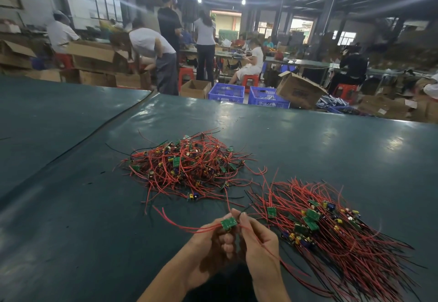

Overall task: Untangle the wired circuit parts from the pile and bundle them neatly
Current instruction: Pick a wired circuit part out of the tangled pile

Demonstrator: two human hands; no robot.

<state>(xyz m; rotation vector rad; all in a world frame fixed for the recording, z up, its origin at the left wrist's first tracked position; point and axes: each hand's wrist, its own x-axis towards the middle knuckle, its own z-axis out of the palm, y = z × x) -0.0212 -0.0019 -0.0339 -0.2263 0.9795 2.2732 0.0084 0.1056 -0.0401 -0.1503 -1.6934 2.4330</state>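
I see the left hand (pixel 213 239) and right hand (pixel 259 240) pinching one green board (pixel 229 223) by its wires, just nearer than the tangled pile (pixel 184 164). The sorted bundle (pixel 331 242), right of the pile, runs off frame.

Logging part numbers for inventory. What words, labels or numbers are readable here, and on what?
None can be read.
Tipped cardboard box: dark print, too blurred.
Held wired circuit board: markings too small.
Sorted boards at right: likewise unreadable.
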